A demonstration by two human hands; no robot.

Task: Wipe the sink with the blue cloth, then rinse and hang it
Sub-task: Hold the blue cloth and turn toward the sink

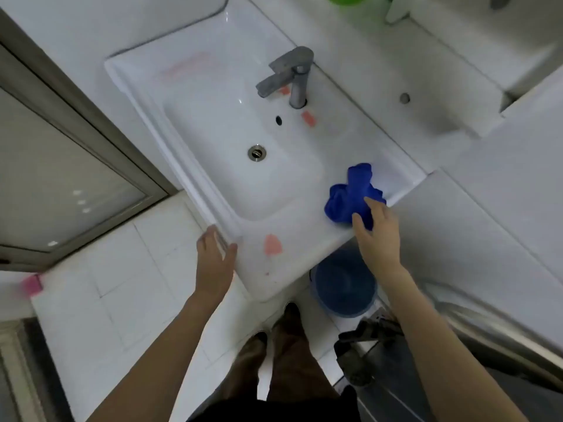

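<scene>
Head view: one blue cloth lies bunched on the one sink's near right edge, pinched by the right hand. The left hand rests open on its near left corner.

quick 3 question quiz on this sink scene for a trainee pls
1. Where is the blue cloth? A inside the basin; B on the sink's rim; C on the floor.
2. True or false: a pink smear marks the rim near the left hand.
3. Which hand has fingers on the cloth?
Key: 1 B; 2 true; 3 the right hand.
</scene>
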